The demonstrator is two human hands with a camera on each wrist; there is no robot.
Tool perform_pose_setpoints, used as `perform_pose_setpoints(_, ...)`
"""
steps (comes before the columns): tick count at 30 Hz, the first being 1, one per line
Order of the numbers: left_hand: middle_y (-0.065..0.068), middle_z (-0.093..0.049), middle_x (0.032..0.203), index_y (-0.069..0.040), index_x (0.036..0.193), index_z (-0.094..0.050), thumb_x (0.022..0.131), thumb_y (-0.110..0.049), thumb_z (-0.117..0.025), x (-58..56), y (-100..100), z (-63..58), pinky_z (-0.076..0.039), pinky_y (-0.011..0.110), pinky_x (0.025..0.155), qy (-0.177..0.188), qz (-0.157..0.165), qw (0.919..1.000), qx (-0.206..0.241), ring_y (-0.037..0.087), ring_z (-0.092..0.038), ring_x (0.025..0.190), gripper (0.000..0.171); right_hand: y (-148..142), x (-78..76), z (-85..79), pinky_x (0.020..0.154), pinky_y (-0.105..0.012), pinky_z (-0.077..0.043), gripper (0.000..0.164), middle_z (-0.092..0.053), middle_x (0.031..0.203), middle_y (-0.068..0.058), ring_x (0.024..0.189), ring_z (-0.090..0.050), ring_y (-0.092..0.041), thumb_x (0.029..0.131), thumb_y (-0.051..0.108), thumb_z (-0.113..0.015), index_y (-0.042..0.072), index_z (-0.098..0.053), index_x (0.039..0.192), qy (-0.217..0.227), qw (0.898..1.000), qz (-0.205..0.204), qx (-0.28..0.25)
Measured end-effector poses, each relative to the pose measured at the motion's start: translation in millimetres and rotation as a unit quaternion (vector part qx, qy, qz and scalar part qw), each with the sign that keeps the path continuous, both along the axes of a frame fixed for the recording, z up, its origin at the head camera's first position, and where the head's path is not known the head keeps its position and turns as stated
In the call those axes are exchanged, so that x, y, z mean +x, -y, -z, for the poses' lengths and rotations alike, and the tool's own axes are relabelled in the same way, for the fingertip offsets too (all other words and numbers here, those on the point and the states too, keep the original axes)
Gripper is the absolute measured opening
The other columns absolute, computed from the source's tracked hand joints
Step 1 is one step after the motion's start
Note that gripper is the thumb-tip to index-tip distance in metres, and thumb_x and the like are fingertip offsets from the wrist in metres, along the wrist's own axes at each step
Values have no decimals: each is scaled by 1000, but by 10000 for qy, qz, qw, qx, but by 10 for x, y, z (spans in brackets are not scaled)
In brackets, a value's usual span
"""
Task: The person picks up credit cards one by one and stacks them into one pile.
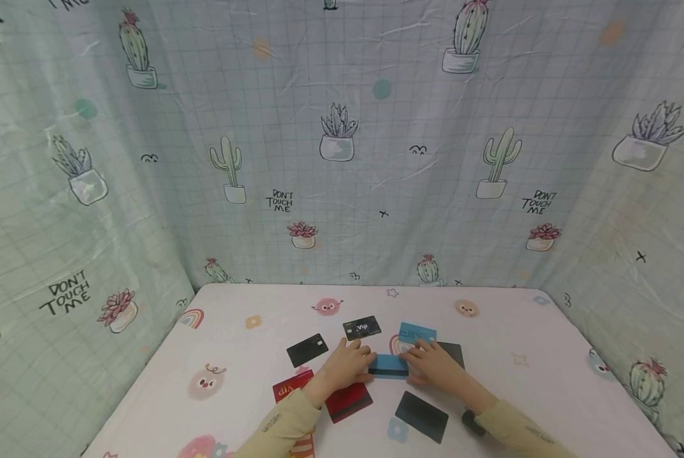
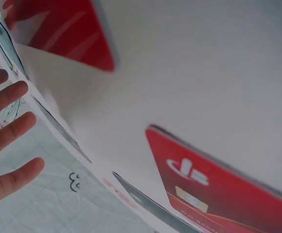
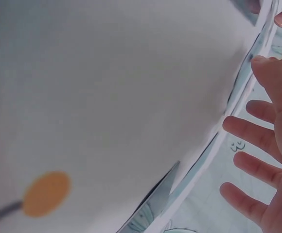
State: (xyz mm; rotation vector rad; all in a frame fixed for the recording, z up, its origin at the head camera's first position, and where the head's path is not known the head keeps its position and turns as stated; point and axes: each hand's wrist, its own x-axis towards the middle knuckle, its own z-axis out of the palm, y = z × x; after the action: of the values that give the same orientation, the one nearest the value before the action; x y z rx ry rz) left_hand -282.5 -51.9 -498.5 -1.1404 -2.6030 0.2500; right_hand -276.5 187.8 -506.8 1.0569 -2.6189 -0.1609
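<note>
Cactus-printed sheeting is hung around the back and both sides of a white table decorated with cartoon motifs. Nearest, a cream left sleeve and a matching right sleeve are stretched over the tabletop, and a plain dark card is laid at a slant between them, closer to the right one. Just left of it, a red card with a dark stripe is partly covered by the left hand, and a red VIP card is partly hidden by the left forearm. Farther in, a blue card with a dark stripe is placed between that hand and the right hand, its left and right ends met by their fingertips. In the wrist views, the fingers of both hands are seen nearly straight and spread, with nothing enclosed; how firmly the card is pressed cannot be told. Beside the right hand, a dark grey card is partly covered. Beyond the left hand, a black card with a chip and a black Vip card are laid out; to their right, a lettered blue card is set. On the rear sheeting, potted plants and "DON'T TOUCH ME" are printed.
</note>
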Motion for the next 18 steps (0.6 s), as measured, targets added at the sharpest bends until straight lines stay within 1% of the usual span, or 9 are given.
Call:
perform_pose_setpoints(3, -8, -62, 104, -26, 112, -56, 79, -46, -60, 18, 1, -5, -44, 39, 86, -35, 27, 10000, 26, 13, -52, 99, 39, -12, 16, -4, 76, -37, -45, 40, -64, 101, 5, 94, -50, -17, 78, 41, -61, 20, -59, 111, -9, 10000, 11, -55)
perform_pose_setpoints(8, -8, -62, 103, -25, 111, -57, 80, -45, -59, 63, 1, -29, -45, 39, 85, -117, 149, 9998, 117, 12, -51, 95, 37, -46, 64, -31, 76, -39, -46, 40, -63, 102, 4, 95, -49, -17, 79, 42, -60, 20, -58, 112, 109, 9998, 168, -60)
perform_pose_setpoints(13, -8, -62, 105, -24, 112, -57, 81, -44, -58, 109, 4, -45, -45, 38, 84, -198, 258, 9994, 132, 12, -51, 95, 37, -75, 118, -50, 75, -38, -45, 40, -63, 101, 5, 95, -48, -16, 79, 41, -60, 21, -58, 113, 120, 9997, 127, -179)
perform_pose_setpoints(18, -8, -62, 107, -25, 112, -56, 81, -43, -60, 140, -7, -55, -46, 40, 84, -225, 352, 9989, 195, 12, -52, 97, 37, -96, 191, -82, 76, -38, -45, 40, -63, 102, 5, 98, -48, -17, 81, 41, -58, 21, -57, 115, 342, 9987, 243, -278)
